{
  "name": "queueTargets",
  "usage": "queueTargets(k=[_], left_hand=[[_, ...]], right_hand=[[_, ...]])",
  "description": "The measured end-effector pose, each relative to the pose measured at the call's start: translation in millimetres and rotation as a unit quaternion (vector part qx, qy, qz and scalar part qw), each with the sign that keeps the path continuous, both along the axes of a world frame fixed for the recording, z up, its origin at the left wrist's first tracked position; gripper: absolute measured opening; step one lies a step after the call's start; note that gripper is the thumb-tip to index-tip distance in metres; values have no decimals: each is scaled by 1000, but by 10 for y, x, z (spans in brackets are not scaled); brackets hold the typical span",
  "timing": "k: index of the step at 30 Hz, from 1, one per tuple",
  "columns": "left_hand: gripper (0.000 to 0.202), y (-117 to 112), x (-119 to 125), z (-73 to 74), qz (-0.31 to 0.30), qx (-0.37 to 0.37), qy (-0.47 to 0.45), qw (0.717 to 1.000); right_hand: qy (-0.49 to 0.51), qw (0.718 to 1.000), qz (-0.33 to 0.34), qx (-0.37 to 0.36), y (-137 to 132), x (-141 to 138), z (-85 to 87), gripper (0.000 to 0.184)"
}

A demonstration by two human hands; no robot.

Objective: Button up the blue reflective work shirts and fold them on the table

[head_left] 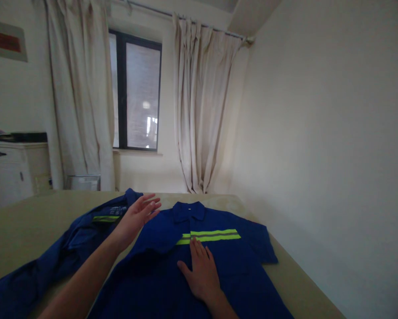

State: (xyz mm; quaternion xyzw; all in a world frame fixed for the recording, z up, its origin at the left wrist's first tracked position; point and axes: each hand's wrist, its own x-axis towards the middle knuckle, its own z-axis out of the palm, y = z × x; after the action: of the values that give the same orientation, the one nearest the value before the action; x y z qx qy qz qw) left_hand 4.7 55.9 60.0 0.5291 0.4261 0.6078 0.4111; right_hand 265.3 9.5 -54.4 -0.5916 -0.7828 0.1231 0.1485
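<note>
A dark blue work shirt (232, 261) with a collar and a yellow-green reflective stripe lies spread on the table, collar toward the far side. My right hand (203, 270) rests on its front just below the stripe, fingers stretched out. My left hand (141, 213) is raised over the shirt's left side, fingers apart, with nothing in it. The left part of the shirt is folded or bunched, and its sleeve there cannot be made out. To the left lies a second blue garment (75, 239) with a similar stripe, crumpled lengthwise and partly behind my left arm.
The pale table (29, 230) meets a bare wall (334, 133) on the right. Behind it are a window (142, 93) and beige curtains (205, 102). A white cabinet (13, 173) stands at the far left.
</note>
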Motion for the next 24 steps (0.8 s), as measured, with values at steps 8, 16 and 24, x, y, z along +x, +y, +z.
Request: queueTargets(k=[8, 16, 24], left_hand=[[73, -624, -417, -1167, 13, -83, 574, 815], [69, -689, -171, -1162, 67, -87, 665, 739], [80, -509, -37, -1253, 44, -74, 655, 751]], right_hand=[[11, 1000, 3, 8, 8, 16, -42, 77], [196, 961, -126, 147, 273, 333, -49, 65], [15, 902, -417, 108, 455, 2105, 57, 75]])
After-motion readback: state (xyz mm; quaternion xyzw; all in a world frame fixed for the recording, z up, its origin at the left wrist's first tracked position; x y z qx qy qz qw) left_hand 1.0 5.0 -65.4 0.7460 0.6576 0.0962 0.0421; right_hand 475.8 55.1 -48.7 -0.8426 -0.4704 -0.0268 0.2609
